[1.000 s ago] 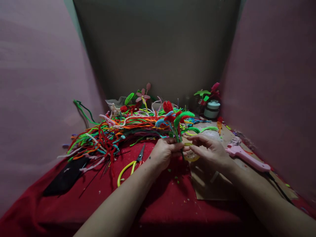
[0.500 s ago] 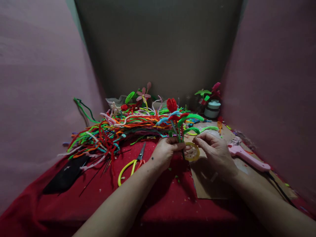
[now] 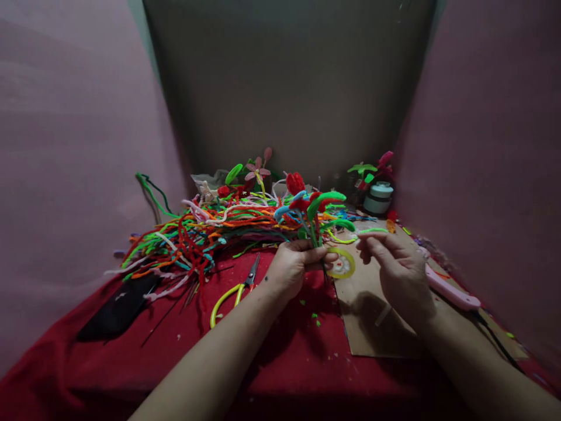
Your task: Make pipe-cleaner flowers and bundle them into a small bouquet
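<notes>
My left hand [image 3: 298, 264] is closed around the stems of a small bunch of pipe-cleaner flowers [image 3: 314, 225]. The bunch stands upright, with red and blue petals and long green leaves. Touching or just beside its fingertips is a yellowish roll of clear tape [image 3: 349, 265]; whether the fingers grip it I cannot tell. My right hand [image 3: 394, 266] hovers above the cardboard, right of the roll. Its thumb and fingers are drawn together, and anything between them is too small to make out.
A heap of colourful pipe cleaners [image 3: 236, 216] lies behind my left hand. Yellow-handled scissors [image 3: 239, 288] and a black phone-like slab [image 3: 118, 310] rest on the red cloth [image 3: 280, 374]. At right are a cardboard sheet [image 3: 368, 339], a pink glue gun [image 3: 453, 289] and a pale jar [image 3: 377, 199].
My right hand has moved right, away from the tape roll. The flower bunch has tilted and shifted slightly left in my left hand, and the roll has risen a little.
</notes>
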Motion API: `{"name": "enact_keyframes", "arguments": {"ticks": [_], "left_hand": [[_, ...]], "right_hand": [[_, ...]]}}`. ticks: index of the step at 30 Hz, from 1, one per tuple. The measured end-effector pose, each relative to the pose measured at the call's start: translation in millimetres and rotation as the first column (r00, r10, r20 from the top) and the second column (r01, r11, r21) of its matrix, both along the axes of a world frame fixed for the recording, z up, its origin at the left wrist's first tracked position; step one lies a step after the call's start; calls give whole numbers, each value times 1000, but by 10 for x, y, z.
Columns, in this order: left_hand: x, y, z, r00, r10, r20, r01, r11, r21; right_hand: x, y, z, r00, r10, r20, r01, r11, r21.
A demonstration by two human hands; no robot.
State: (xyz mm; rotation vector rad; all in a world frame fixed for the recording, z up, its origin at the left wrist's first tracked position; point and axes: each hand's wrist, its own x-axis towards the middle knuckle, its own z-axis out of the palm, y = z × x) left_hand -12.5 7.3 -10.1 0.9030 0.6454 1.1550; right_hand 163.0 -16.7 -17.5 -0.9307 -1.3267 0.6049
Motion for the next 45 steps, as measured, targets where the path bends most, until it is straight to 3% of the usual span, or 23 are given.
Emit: {"name": "enact_keyframes", "arguments": {"ticks": [2, 5, 7, 15, 21, 24, 30, 36, 39, 42, 45], "left_hand": [[-8, -2, 13, 1000, -12, 13, 12, 1000, 8], [-10, -11, 19, 999, -38, 13, 37, 999, 21], [-10, -15, 15, 998, -64, 7, 63, 997, 31], [14, -20, -3, 982, -181, -49, 182, 983, 19], [18, -38, -6, 962, -270, -53, 268, 963, -35], [10, -28, -20, 955, -288, -75, 285, 957, -45], [20, -31, 4, 963, -250, -96, 247, 968, -47], [27, -21, -5, 979, -177, -99, 171, 983, -65], [30, -12, -42, 980, -174, -95, 171, 984, -44], [38, -15, -56, 983, -172, -66, 169, 984, -58], [44, -17, -51, 990, -135, -35, 134, 991, -26]], "right_hand": [[26, 70, -56, 989, 142, -41, -146, 981, -129], [24, 116, -94, 918, 362, -163, -394, 878, -272], [3, 108, -77, 871, 426, -245, -486, 817, -310], [17, 95, 16, 799, 463, -382, -585, 745, -321], [62, 82, 45, 745, 529, -407, -664, 641, -383], [62, 77, 45, 732, 549, -404, -681, 617, -395], [57, 74, -6, 768, 577, -278, -639, 666, -384], [38, 99, -73, 925, 368, -90, -379, 888, -262], [12, 73, -45, 967, 250, 46, -241, 960, -143], [-18, 3, 12, 973, 151, 174, -154, 988, 3], [-40, -85, 76, 950, 67, 305, -126, 976, 178]]}}
